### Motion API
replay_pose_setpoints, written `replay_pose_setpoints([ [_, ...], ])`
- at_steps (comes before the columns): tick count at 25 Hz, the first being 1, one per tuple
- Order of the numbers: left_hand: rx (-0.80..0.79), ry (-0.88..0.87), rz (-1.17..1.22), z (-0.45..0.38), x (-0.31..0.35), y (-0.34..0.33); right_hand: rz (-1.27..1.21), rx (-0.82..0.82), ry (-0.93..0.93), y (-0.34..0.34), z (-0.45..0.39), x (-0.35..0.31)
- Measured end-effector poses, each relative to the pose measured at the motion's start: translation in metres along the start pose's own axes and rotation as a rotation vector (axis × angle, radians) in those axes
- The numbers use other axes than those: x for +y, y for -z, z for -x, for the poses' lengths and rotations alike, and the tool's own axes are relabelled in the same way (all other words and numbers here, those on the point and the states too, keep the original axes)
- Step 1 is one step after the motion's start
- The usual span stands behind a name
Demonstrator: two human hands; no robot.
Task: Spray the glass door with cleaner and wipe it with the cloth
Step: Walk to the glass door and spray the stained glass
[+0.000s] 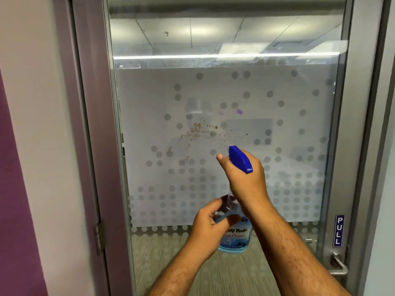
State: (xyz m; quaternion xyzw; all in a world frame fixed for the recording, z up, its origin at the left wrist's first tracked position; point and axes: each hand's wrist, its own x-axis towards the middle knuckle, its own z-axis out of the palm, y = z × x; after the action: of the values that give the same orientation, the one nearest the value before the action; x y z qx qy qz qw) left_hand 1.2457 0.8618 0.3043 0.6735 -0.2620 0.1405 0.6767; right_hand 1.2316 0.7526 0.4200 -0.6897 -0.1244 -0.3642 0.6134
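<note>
- Right hand (245, 178): grip clamped around the neck of the spray bottle (234, 229), just under the blue trigger head (240, 159); one fingertip juts out to the left of the head; the fingers on the trigger itself are hidden behind the hand
- Left hand (208, 227): grip clamped on the bottle body from the left, thumb across the front of the label, fingers curled round the upper shoulder of the bottle
- Bottle held upright in mid-air between both hands, close in front of the glass; clear body with pale blue liquid, label print partly covered by the thumb, nozzle pointing up and left toward the glass
- Both bare forearms enter from the bottom edge of the view
- Glass door (224, 103) fills the middle of the view; frosted film with a grey dot pattern covers its central band, clear glass above and below
- Brown splatter stain (197, 131) sits on the frosted area, up and left of the nozzle, with drips running down and specks trailing to the right
- Small purple mark (239, 111) above the nozzle
- Blue PULL sign (338, 230) on the right door stile, metal lever handle (338, 265) below it
- Grey door frame (89, 146) at left, purple wall (12, 189) beyond it
- No cloth in view
</note>
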Motion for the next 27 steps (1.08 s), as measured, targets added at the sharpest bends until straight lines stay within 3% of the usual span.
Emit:
replay_pose_setpoints([
  [9, -0.113, 0.072, -0.056, 0.004, -0.009, -0.005, 0.026, 0.150, 0.024, 0.009, 0.017, 0.015],
  [17, -0.116, 0.091, -0.046, 0.010, -0.012, -0.002, 0.019, 0.182, 0.044, 0.006, 0.028, 0.019],
  [27, 0.053, 0.035, -0.014, 0.036, -0.009, 0.027, 0.002, 0.041, 0.020, -0.022, 0.057, -0.009],
])
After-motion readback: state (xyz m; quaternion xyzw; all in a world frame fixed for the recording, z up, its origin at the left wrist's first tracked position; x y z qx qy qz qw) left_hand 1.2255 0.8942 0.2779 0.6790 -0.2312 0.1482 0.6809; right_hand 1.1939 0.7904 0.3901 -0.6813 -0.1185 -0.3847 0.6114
